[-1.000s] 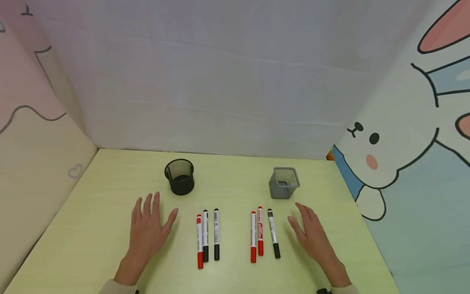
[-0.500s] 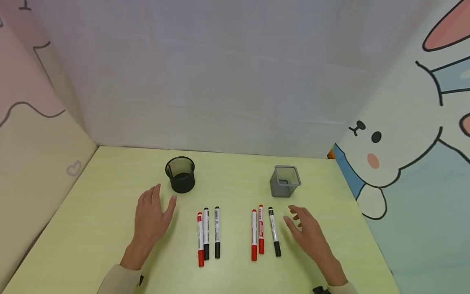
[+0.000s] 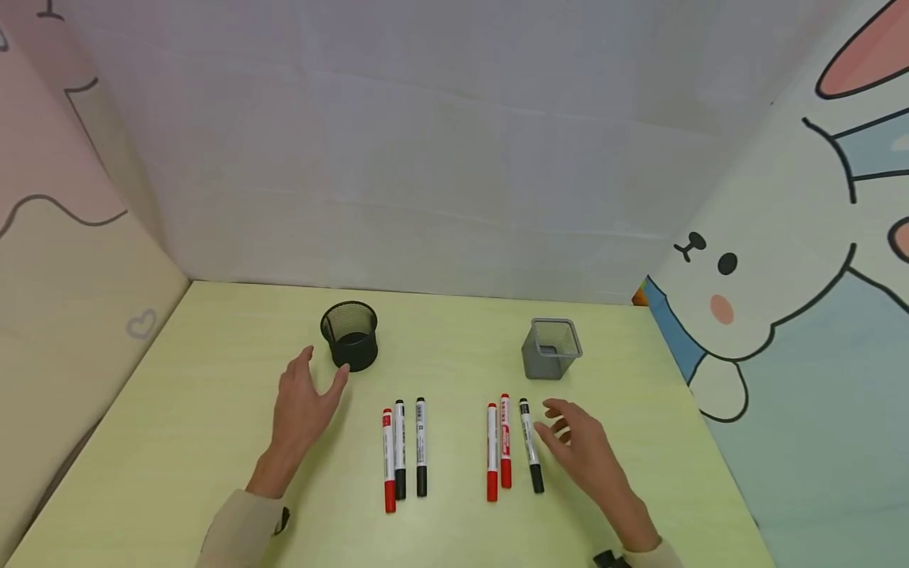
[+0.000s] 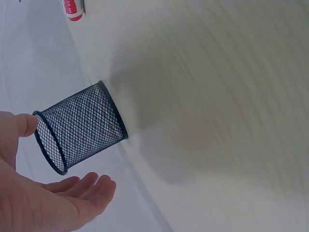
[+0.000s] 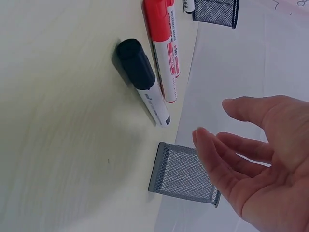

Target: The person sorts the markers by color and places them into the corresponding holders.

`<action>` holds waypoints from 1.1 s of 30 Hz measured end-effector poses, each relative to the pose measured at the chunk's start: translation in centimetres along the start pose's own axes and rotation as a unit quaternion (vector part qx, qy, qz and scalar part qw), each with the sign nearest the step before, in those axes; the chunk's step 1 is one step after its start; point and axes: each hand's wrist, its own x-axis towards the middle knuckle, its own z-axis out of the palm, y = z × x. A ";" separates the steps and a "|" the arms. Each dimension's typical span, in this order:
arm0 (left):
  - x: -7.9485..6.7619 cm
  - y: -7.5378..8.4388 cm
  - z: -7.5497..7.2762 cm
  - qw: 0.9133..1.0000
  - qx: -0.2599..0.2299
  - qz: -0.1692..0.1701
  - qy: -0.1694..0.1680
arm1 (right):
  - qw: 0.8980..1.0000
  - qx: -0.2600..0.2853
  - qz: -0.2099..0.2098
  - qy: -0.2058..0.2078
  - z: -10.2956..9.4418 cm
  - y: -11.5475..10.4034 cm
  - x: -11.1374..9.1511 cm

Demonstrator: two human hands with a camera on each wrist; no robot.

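Observation:
My left hand (image 3: 305, 406) is at the near left of a round black mesh pen holder (image 3: 358, 353). Its thumb and fingers are spread apart, and in the left wrist view the pen holder (image 4: 82, 128) shows between them, nothing gripped. Over on the right, my right hand (image 3: 582, 446) hovers beside a black-capped marker (image 3: 530, 446), fingers loosely bent and holding nothing. That marker (image 5: 145, 84) lies in front of the thumb and fingertips in the right wrist view. Two red-capped markers (image 3: 492, 450) lie just left of it.
A square grey mesh pen holder (image 3: 550, 355) stands behind the right hand. Left of centre lie a red-capped marker (image 3: 388, 457) and two black-capped markers (image 3: 421, 446), side by side. A pale cloth wall (image 3: 426, 158) rises at the table's back edge.
My left hand has moved forward and right, up to the black pen holder. My right hand has shifted left toward the black-capped marker, its fingers bending more. The markers stay put.

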 end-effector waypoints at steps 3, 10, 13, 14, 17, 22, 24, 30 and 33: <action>0.3 0.1 0.2 1.000 -0.023 -0.001 0.002 | 1.000 0.018 0.009 -0.011 0.2 -0.5 0.0; 1.2 0.3 0.8 0.996 -0.083 -0.012 -0.020 | 0.999 0.032 0.028 -0.030 0.8 -1.1 0.0; 1.6 0.2 1.1 0.995 -0.094 -0.020 -0.026 | 0.998 0.040 0.032 -0.034 1.1 -1.3 0.1; 1.6 0.2 1.2 0.995 -0.097 -0.022 -0.026 | 0.998 0.041 0.036 -0.036 1.3 -1.3 0.1; 1.9 0.2 1.5 0.994 -0.105 -0.028 -0.023 | 0.997 0.046 0.039 -0.039 1.6 -1.5 0.1; 2.7 0.4 1.6 0.991 -0.124 -0.039 -0.024 | 0.997 0.057 0.032 -0.044 1.6 -1.8 0.0; 3.0 0.5 1.6 0.990 -0.134 -0.041 -0.029 | 0.997 0.061 0.028 -0.046 1.7 -1.9 0.0; 3.8 0.4 2.0 0.986 -0.154 -0.042 -0.040 | 0.997 0.059 0.011 -0.051 2.1 -2.1 0.0; 4.1 0.3 2.1 0.984 -0.167 -0.041 -0.039 | 0.997 0.065 0.004 -0.052 2.3 -2.3 0.0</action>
